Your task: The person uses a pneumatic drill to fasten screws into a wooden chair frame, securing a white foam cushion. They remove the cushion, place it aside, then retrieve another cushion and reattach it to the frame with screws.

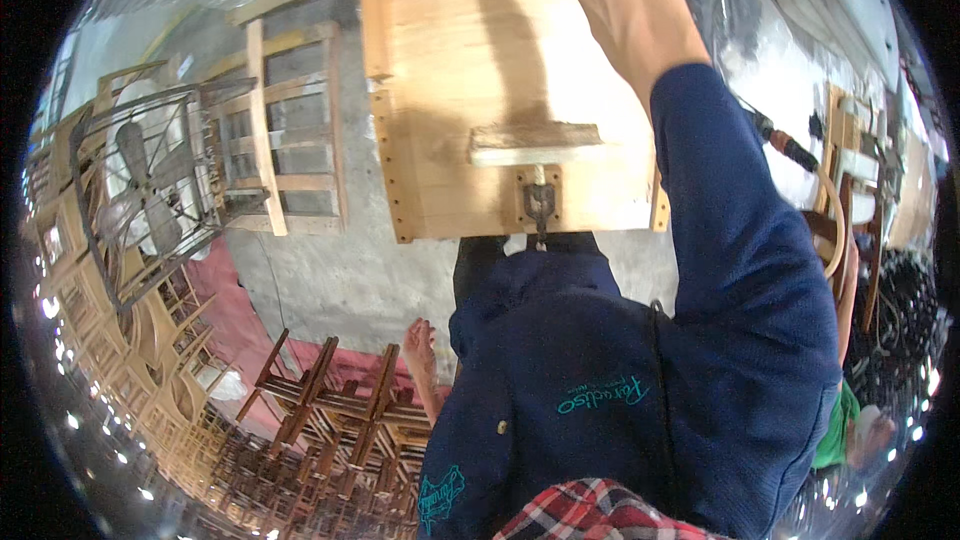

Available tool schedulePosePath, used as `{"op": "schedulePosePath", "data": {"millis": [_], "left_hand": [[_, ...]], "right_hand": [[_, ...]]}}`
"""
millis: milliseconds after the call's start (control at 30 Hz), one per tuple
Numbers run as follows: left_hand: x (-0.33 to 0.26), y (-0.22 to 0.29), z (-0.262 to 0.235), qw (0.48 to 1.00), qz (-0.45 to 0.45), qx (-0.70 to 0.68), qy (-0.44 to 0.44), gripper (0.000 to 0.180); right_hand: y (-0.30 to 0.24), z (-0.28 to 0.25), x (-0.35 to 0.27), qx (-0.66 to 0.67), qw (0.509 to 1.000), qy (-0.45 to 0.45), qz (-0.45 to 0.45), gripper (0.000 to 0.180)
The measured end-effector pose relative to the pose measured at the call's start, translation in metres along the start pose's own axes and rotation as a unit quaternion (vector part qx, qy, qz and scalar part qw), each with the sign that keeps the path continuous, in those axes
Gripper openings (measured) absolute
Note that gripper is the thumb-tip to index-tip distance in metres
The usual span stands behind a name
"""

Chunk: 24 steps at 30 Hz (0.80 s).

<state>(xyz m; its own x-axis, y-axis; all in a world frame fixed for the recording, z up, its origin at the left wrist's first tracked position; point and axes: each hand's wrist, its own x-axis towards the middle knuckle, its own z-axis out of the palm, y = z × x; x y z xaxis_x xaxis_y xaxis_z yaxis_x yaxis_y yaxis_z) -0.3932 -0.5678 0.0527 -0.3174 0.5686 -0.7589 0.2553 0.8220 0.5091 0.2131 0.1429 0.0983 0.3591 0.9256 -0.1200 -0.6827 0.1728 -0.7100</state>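
Observation:
My right arm, in a dark blue sleeve, reaches up over a pale wooden workbench (440,60); the hand itself is cut off by the upper edge of the picture. Its shadow falls across the bench top. At the bench's near end sits a vise with a metal screw (540,202) and a light wooden jaw (535,145). My left hand (419,342) hangs low beside my body, away from the bench. Its fingers are loosely bent and appear to hold nothing. Part of that forearm is hidden behind my blue hoodie (600,370).
A wooden slatted frame (290,130) stands left of the bench, beside a framed metal fan (148,180). Many chair frames (160,340) fill the left, with dark brown wooden frames (330,400) nearer. A hose with a connector (790,148) and a person in green (838,430) are at right.

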Motion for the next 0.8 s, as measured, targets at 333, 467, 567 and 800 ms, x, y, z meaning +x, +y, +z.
{"op": "schedulePosePath", "data": {"millis": [333, 467, 567, 800], "left_hand": [[0.108, 0.244, 0.050, 0.891, 0.214, -0.352, -0.193, 0.064], [0.154, 0.360, 0.060, 0.696, 0.099, -0.591, -0.396, 0.109], [0.171, 0.412, 0.076, 0.631, 0.045, -0.629, -0.452, 0.113], [0.181, 0.358, 0.097, 0.778, 0.077, -0.489, -0.388, 0.060]], "right_hand": [[-0.029, 0.057, -0.300, -0.136, 0.981, 0.107, -0.092, 0.072], [-0.043, 0.088, -0.417, -0.126, 0.972, 0.195, -0.046, 0.066], [-0.061, 0.079, -0.483, -0.142, 0.970, 0.193, -0.041, 0.070], [-0.070, 0.060, -0.608, -0.294, 0.918, 0.256, -0.071, 0.072]]}}
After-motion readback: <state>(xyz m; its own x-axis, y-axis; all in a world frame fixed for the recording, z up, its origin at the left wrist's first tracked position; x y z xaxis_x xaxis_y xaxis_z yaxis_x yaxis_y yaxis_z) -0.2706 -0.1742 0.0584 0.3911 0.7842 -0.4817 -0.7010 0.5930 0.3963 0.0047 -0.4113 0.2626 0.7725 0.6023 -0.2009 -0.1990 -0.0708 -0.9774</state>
